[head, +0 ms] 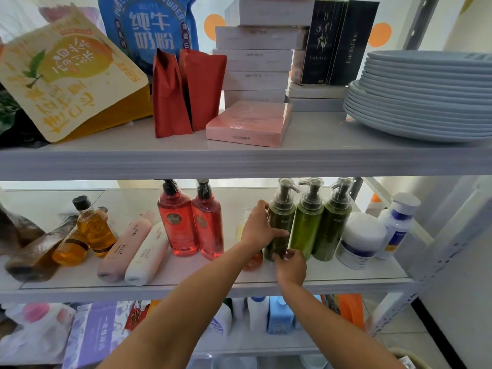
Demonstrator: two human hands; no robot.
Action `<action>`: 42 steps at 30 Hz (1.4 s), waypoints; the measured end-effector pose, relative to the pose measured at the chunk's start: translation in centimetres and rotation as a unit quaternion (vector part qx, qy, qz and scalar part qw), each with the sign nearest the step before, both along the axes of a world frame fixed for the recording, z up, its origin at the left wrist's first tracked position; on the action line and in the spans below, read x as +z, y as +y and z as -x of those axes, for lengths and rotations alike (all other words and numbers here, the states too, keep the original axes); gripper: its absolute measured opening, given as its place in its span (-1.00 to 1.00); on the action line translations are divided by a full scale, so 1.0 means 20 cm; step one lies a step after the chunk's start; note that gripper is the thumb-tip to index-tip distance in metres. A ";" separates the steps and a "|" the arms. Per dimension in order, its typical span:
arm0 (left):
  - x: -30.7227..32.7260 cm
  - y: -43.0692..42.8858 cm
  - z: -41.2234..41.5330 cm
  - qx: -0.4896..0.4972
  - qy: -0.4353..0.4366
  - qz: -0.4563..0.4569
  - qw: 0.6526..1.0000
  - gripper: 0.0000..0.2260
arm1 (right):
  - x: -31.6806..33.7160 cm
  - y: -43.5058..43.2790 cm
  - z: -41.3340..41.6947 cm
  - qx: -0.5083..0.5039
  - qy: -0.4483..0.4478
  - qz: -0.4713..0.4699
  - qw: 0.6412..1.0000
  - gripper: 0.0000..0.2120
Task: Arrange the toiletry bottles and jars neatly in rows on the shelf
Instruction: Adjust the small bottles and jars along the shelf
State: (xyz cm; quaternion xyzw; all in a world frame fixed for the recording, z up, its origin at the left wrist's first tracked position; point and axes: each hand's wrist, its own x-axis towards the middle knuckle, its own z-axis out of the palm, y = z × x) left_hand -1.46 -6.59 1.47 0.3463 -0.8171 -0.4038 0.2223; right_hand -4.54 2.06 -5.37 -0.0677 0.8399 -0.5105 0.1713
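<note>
Left hand [259, 227] grips the dark green bottle [281, 215], right hand [291, 267] holds its base; a hard push may tip the light green bottle [306, 230] beside it.

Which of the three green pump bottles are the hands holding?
The leftmost, dark olive bottle: left hand grips its side, right hand its base. The other two stand to its right.

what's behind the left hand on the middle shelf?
A pale yellow bottle shows past the left hand, which grips the dark green pump bottle; an orange-red base shows under the wrist. Hand and forearm cover the rest: caps, labels.
</note>
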 end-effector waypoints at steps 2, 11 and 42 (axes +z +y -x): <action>-0.01 0.02 0.01 0.024 0.004 0.011 1.000 -0.42 | 0.00 0.00 0.00 0.000 -0.007 0.005 1.000 -0.73; -0.02 0.02 0.03 0.046 0.004 0.040 0.998 -0.40 | 0.01 0.02 0.03 0.039 -0.016 0.016 0.999 -0.68; -0.06 -0.08 -0.02 -0.081 0.053 -0.059 0.994 -0.46 | 0.05 0.05 0.05 0.067 -0.024 -0.023 0.997 -0.65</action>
